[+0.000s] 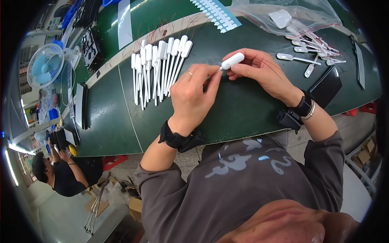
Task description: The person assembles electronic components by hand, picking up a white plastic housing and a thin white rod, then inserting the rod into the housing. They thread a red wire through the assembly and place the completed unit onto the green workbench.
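Over the green table (pixel 107 121) I hold one white plastic stick with a rounded oblong head (pixel 233 60). My right hand (pixel 269 75) grips the head between thumb and fingers, and thin dark red wires trail over that hand. At the head's lower left end, my left hand (pixel 190 93) is closed in a pinch on the narrow part; its fingertips hide most of that part. Left of my hands, several similar white sticks (pixel 162 50) lie side by side, thin stems toward me, red wires fanning out beyond them.
At the far right, white open-shelled pieces (pixel 302 49) with wires lie heaped near a clear plastic bag (pixel 312 14). A sheet of pale blue stickers (pixel 216 16) lies at the back. A flat black object (pixel 326 87) rests beside my right wrist. Another person (pixel 77 174) sits at left.
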Available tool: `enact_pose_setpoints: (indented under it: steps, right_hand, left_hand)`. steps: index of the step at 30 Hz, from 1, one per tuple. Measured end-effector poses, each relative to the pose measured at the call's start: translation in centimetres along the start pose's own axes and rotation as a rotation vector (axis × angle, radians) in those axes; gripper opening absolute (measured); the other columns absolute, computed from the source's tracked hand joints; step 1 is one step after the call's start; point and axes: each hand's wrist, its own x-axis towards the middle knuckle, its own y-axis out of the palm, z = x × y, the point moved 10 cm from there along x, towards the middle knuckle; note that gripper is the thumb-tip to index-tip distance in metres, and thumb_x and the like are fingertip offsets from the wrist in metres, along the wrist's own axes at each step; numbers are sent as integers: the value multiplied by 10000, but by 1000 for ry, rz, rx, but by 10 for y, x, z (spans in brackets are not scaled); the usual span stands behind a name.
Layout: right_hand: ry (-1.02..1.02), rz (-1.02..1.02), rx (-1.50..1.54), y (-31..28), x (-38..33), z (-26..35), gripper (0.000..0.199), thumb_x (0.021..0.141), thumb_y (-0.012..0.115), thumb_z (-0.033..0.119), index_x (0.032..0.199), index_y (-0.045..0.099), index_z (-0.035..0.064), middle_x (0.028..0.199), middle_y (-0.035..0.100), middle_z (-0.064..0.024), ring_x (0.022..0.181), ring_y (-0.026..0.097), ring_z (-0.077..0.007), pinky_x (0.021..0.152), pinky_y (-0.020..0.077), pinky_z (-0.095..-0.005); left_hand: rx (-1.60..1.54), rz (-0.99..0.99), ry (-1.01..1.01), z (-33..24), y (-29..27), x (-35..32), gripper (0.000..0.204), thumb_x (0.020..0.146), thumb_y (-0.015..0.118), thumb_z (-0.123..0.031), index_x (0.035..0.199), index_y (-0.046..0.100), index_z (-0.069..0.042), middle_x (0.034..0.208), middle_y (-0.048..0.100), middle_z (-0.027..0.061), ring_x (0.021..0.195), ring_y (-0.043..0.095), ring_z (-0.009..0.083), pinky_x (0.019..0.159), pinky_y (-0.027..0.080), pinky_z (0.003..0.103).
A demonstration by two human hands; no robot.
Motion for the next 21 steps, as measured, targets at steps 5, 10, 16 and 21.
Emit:
enact_pose_setpoints:
  steps: [5,10,16,21]
  right_hand:
    - [9,1,-49,3,-1,-8,271,968,658,169,1186,640,8,1016,675,-41,903,634,-93,864,516,-245]
    - [0,-5,-98,3,-1,-8,256,973,661,191,1156,648,13,990,674,-35,883,626,-91,844,515,-247]
    - [-71,-18,-199,3,-7,2,240,979,655,199,1129,649,11,973,670,-33,873,620,-91,826,510,-244]
    - [-70,-6,-225,1,-4,2,233,990,629,187,1143,637,12,968,666,-33,875,620,-91,821,509,-246]
  left_hand:
    - [-36,37,-11,-2,3,-4,124,815,764,-22,892,671,-53,822,677,59,644,646,189,546,503,294]
    - [3,38,47,-8,3,-3,123,823,770,-3,900,678,-30,831,695,69,646,647,138,551,506,245]
    - [-30,38,46,-10,6,-4,122,824,764,7,903,679,-29,824,694,72,638,642,146,551,506,248]
    - [-62,68,-7,-5,9,-1,120,826,764,-8,912,681,-22,825,694,75,647,650,155,565,515,264]
